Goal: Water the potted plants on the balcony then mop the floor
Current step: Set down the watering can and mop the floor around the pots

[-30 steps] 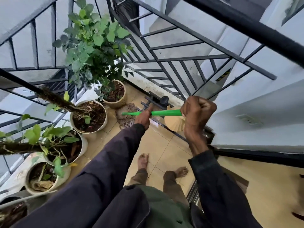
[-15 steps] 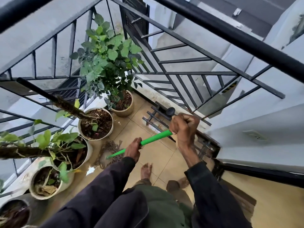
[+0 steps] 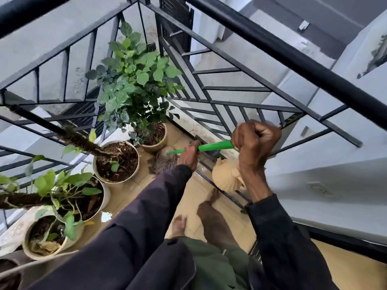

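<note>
While my right grip (image 3: 255, 141) fisted the upper end of the slim green plastic mop handle (image 3: 215, 146) and my left grip (image 3: 188, 155) curled round it lower down, the shaft ran leftward and away to the shaggy grey string mop head (image 3: 163, 163), on the tan tiled floor (image 3: 201, 197) just beside the ribbed beige plant pot (image 3: 156, 144). The left grip, nearer the head, would steer, I judged.

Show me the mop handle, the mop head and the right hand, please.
mop handle (image 3: 213, 146): head view, middle of the green shaft.
mop head (image 3: 164, 163): head view, its grey strings.
right hand (image 3: 255, 138): head view, middle of the fist.
</note>
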